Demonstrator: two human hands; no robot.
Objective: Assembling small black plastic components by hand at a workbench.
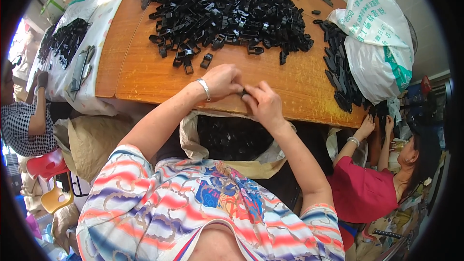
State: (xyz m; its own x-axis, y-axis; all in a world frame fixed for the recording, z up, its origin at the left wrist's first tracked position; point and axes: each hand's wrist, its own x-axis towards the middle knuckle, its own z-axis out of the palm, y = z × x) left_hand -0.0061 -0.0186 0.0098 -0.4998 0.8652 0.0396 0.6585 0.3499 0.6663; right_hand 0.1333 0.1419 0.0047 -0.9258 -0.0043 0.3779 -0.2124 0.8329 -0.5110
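My left hand [223, 80] and my right hand [265, 104] meet just over the front edge of the wooden table [145, 75]. Between their fingertips is a small black plastic part [244, 91], mostly covered by the fingers. Both hands are closed in a pinch on it. Beyond them lies a big heap of black plastic buckle-like pieces [227, 12], with a single loose piece [207, 61] nearest my left hand. Below my hands, an open sack [192, 137] in front of me holds many similar black parts.
Longer black parts [338, 63] lie along the table's right side beside a white plastic bag [377, 43]. At the right a co-worker in a red top [362, 188] handles black pieces. Another person in a checked top [29, 128] sits at the left near a smaller black pile [70, 38].
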